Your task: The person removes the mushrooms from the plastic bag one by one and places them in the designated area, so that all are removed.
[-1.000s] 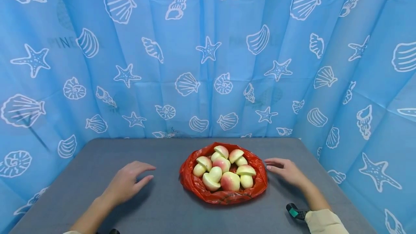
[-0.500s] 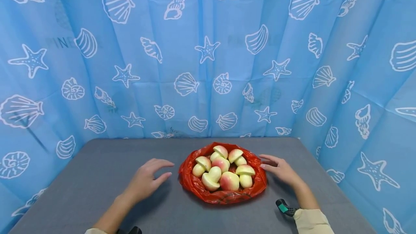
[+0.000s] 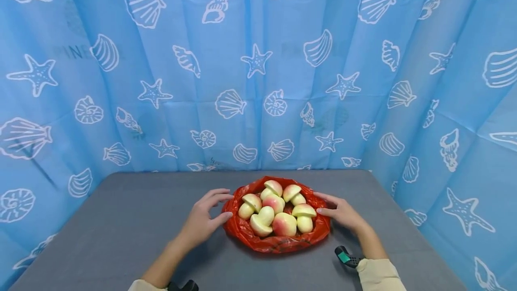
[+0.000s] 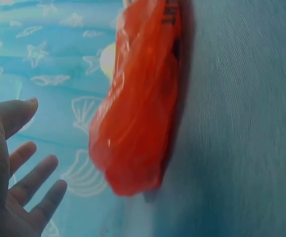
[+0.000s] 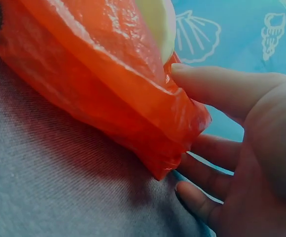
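Observation:
A red plastic bag (image 3: 278,247), its mouth rolled wide, sits on the grey table holding several mushroom-shaped pieces (image 3: 285,224) with pale stems and pink-tinged caps. My left hand (image 3: 203,219) is at the bag's left side, thumb and fingers spread, fingertips right at the rim. In the left wrist view, that hand (image 4: 15,173) is open beside the red bag (image 4: 138,108). On the other side my right hand (image 3: 343,212) reaches the right rim. The right wrist view has its thumb (image 5: 217,89) over the rim and its loosely extended fingers outside, partly behind the plastic.
The grey table (image 3: 141,205) extends around the bag on all sides. Behind and to the right hangs a blue curtain (image 3: 258,125) with white shell and starfish prints. A black wrist device (image 3: 346,257) shows below my right hand.
My left hand has moved right, up to the bag's left rim. My right hand has moved slightly left, its thumb now over the right rim. The bag stays in place.

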{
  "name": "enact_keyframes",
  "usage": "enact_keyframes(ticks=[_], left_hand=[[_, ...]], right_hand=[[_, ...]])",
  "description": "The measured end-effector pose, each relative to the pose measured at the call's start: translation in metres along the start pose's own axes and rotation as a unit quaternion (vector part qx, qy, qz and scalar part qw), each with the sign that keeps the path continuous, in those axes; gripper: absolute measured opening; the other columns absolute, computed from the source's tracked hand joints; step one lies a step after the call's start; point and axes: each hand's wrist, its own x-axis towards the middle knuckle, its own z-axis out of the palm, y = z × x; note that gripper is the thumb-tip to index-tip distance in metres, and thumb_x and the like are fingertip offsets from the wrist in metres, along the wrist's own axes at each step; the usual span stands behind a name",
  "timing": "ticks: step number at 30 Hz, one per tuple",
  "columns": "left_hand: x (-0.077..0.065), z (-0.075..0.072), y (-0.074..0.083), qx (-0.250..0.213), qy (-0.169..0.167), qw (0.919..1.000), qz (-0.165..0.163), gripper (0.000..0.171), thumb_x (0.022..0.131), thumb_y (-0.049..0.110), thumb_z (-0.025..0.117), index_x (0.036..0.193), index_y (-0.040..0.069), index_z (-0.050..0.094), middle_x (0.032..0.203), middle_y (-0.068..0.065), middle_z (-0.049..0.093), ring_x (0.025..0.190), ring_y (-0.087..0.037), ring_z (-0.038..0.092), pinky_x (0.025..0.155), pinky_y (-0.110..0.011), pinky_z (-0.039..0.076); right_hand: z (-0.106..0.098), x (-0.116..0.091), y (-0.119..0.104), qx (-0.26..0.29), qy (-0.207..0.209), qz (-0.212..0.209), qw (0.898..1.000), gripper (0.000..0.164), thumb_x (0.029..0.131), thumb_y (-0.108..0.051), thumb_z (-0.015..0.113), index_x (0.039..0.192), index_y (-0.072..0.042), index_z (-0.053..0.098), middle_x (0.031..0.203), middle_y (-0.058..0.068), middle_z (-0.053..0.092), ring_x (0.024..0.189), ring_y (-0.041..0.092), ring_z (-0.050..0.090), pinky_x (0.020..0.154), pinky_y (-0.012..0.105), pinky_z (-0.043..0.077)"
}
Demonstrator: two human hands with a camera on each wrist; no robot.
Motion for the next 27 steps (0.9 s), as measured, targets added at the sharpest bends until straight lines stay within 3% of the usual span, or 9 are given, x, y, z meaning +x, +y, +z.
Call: enact_keyframes(ticks=[4,9,18,27], left_hand=[[0.002,0.013,0.004,-0.025,-0.004,0.9995,-0.019,0.036,0.083,0.014,0.078,0.117,0.020,0.068,0.126,0.002,0.059,0.112,-0.019,0.056,0.085,-0.045,0.052],[0.006,0.028,0.010,-0.054,-0.021,0.9981,-0.021,0.037,0.084,0.017,0.077,0.119,0.013,0.067,0.126,0.005,0.058,0.118,-0.019,0.053,0.092,-0.047,0.048],[0.014,0.051,0.023,-0.094,-0.058,0.9935,-0.025,0.039,0.085,0.008,0.074,0.122,0.008,0.064,0.123,0.002,0.060,0.101,-0.028,0.059,0.087,-0.045,0.050],[0.023,0.065,0.029,-0.030,-0.099,0.9929,-0.059,0.039,0.087,0.019,0.073,0.124,0.014,0.063,0.124,0.001,0.058,0.100,-0.024,0.059,0.082,-0.038,0.052]], right_hand=[[0.000,-0.001,0.001,-0.012,-0.003,-0.006,1.000,0.052,0.091,-0.023,0.068,0.138,-0.005,0.055,0.141,0.028,0.045,0.131,0.048,0.037,0.103,0.062,0.031],[0.002,-0.002,0.000,-0.016,-0.002,0.002,1.000,0.050,0.090,-0.026,0.070,0.134,-0.004,0.058,0.138,0.028,0.047,0.130,0.049,0.038,0.104,0.062,0.030],[0.006,-0.007,-0.006,-0.005,0.001,0.006,1.000,0.051,0.090,-0.020,0.070,0.134,0.001,0.056,0.138,0.030,0.047,0.129,0.050,0.037,0.102,0.062,0.032],[0.008,-0.006,-0.005,-0.010,0.008,0.006,1.000,0.050,0.090,-0.019,0.071,0.133,0.002,0.056,0.136,0.029,0.048,0.128,0.049,0.039,0.102,0.060,0.034]])
